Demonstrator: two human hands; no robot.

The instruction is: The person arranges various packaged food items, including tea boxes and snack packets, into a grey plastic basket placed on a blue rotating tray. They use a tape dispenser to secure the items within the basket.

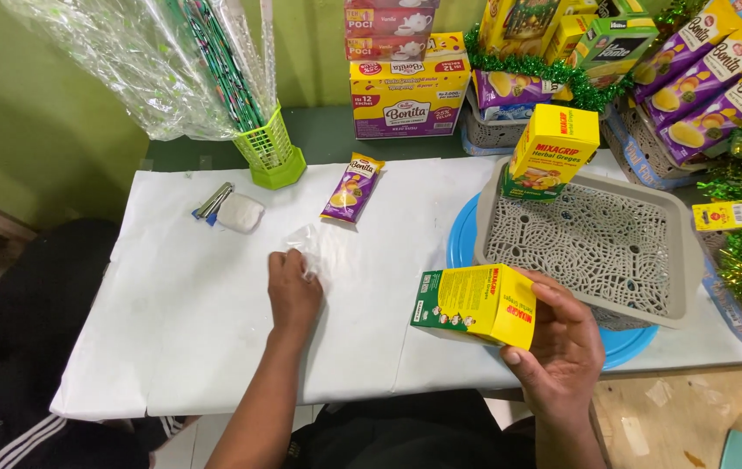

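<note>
My right hand (562, 347) grips a yellow and green box (475, 304) above the table's front edge, just left of the grey perforated tray (675, 260). A second yellow box (553, 152) stands tilted on the tray's far left corner. On the white table covering, my left hand (293, 291) presses its fingertips onto a small clear piece of plastic (308, 239). A purple snack packet (352, 188) lies beyond that hand.
A blue round plate (462, 239) lies under the tray. A green mesh holder (271, 152) with wrapped rolls stands at the back left, near a white pad (239, 212) and a metal clip (213, 201). Boxes, purple snack packs, baskets and green tinsel crowd the back and right.
</note>
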